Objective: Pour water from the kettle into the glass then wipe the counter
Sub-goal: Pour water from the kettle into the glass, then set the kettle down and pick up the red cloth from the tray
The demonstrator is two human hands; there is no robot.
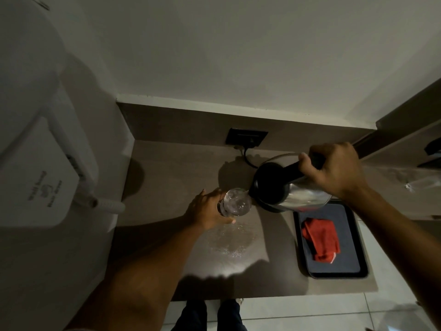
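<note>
A steel kettle (300,195) with a black lid and black handle is tilted to the left, its spout over the rim of a clear glass (236,201). My right hand (334,168) grips the kettle's handle. My left hand (205,211) is wrapped around the glass from the left and holds it on the brown counter (171,177). Water shows inside the glass. A wet patch of spilled drops (229,242) glistens on the counter just in front of the glass. A red cloth (321,238) lies on a dark tray (362,259) to the right.
A black wall socket (247,137) with a cord plugged in sits on the backsplash behind the kettle. A white appliance (35,173) hangs at the left. A second counter section (405,177) with clear plastic lies at the far right. My feet stand below the counter's front edge.
</note>
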